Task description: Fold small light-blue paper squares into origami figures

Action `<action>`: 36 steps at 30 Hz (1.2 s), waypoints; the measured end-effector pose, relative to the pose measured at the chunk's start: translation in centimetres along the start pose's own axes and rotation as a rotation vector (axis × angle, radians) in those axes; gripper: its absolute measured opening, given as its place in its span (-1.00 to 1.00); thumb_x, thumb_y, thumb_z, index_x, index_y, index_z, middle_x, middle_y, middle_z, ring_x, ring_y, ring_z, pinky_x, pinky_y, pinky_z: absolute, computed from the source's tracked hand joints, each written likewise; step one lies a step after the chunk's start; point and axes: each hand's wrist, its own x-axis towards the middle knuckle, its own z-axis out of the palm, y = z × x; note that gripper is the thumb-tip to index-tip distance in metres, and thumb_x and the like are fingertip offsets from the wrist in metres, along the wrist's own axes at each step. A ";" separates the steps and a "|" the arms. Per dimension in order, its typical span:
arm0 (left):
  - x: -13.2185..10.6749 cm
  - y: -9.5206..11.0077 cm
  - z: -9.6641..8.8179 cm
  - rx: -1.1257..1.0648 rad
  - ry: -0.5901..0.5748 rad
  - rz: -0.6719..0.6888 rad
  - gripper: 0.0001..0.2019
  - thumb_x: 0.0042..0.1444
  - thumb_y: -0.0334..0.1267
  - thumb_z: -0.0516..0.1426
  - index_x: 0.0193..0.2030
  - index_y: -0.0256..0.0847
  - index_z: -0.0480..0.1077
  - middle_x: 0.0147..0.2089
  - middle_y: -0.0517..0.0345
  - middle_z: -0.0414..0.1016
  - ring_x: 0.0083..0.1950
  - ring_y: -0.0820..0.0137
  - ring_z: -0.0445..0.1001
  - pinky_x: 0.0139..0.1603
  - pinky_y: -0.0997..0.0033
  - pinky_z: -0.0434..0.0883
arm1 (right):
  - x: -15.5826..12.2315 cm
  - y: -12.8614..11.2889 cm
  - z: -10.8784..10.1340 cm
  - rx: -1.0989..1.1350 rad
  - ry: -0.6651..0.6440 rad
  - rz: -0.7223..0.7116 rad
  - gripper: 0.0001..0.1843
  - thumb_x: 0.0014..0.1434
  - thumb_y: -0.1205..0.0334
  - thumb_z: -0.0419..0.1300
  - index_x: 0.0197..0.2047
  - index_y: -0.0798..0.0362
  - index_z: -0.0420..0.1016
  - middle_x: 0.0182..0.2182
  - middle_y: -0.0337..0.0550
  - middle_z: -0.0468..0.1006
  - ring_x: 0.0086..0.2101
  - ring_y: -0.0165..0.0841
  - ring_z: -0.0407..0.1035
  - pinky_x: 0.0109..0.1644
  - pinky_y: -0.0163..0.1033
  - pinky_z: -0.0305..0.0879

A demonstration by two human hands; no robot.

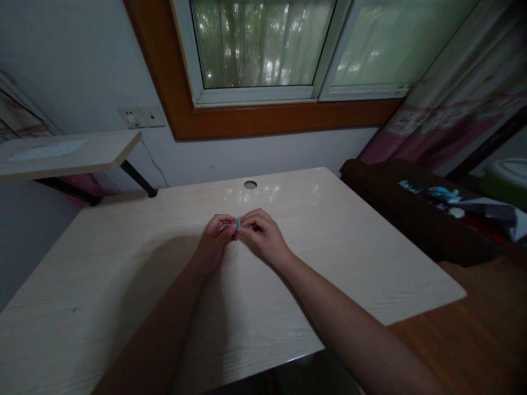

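Observation:
Both my hands meet over the middle of a pale wooden desk [329,247]. My left hand [214,241] and my right hand [263,233] are closed in a pinch, fingertips touching. Between the fingertips sits a tiny teal object [239,223], too small to name. Both hands grip it just above the desk top.
A round cable hole [250,185] lies at the desk's far edge. A small shelf [61,153] stands at the left by wall sockets [142,117]. A window is behind; a dark bed frame [411,214] with clutter and a curtain is at the right.

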 end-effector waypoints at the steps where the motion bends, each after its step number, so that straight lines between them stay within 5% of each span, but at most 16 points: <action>1: 0.0 -0.1 0.0 -0.002 -0.006 0.007 -0.78 0.10 -0.21 0.25 -0.15 -0.17 0.36 -0.28 0.24 0.42 -0.33 0.53 0.41 -0.28 0.50 0.36 | 0.0 -0.1 0.0 -0.005 -0.003 0.010 -0.85 0.17 0.09 0.32 -0.31 -0.02 0.55 -0.29 -0.16 0.49 -0.29 -0.33 0.37 -0.22 -0.22 0.29; 11: 0.2 -0.2 -0.3 0.276 0.039 0.074 -0.82 0.14 -0.14 0.21 -0.26 -0.21 0.47 -0.38 0.19 0.46 -0.35 0.46 0.42 -0.26 0.44 0.39 | -0.1 0.0 -0.3 -0.148 0.049 -0.005 -0.87 0.17 0.13 0.33 -0.34 -0.01 0.53 -0.41 -0.20 0.47 -0.36 -0.34 0.37 -0.27 -0.24 0.26; 18: 0.1 -0.2 0.1 0.172 0.039 0.018 -0.77 0.09 -0.11 0.25 -0.22 -0.25 0.50 -0.22 0.07 0.58 -0.19 0.35 0.56 0.01 0.23 0.49 | 0.0 0.1 -0.5 -0.189 0.015 -0.064 -0.95 0.22 0.24 0.27 -0.25 -0.07 0.59 -0.33 -0.15 0.53 -0.27 -0.29 0.41 -0.17 -0.17 0.33; 30: 0.1 0.2 0.0 0.093 0.074 0.057 -0.61 0.06 -0.16 0.29 -0.01 -0.20 0.33 -0.32 0.18 0.58 -0.23 0.35 0.60 -0.08 0.20 0.56 | 0.0 -0.3 -0.5 -0.179 0.025 -0.092 -0.92 0.20 0.26 0.26 -0.25 -0.08 0.61 -0.33 -0.15 0.50 -0.30 -0.32 0.40 -0.25 -0.22 0.34; 36: 0.1 -0.1 0.0 0.148 0.064 0.115 -0.72 0.09 -0.11 0.27 -0.13 -0.20 0.40 -0.26 0.14 0.56 -0.24 0.37 0.60 -0.10 0.25 0.57 | -0.1 -0.2 -0.6 -0.181 0.045 -0.108 -0.93 0.20 0.26 0.26 -0.27 -0.07 0.60 -0.34 -0.15 0.50 -0.31 -0.32 0.39 -0.26 -0.21 0.33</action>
